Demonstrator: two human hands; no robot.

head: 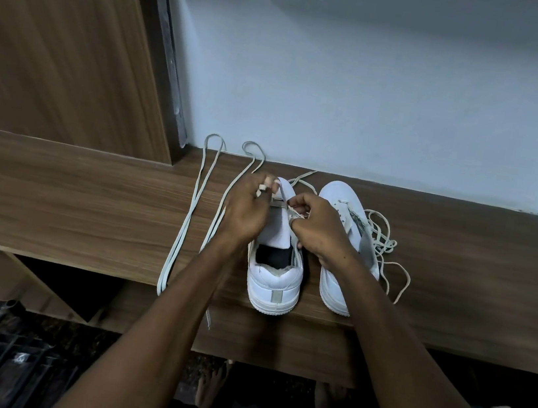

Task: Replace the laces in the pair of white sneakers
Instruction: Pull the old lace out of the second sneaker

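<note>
2 white sneakers (274,273), left one half-laced

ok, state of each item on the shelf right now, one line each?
left sneaker: upright on the shelf, mostly unlaced, tongue exposed
right sneaker: tilted, lace loose and trailing
loose laces: two, folded into long loops, left of the sneakers
tangled lace: piled right of the right sneaker
left hand: pinching a lace end
right hand: pinching lace at the eyelets
</note>
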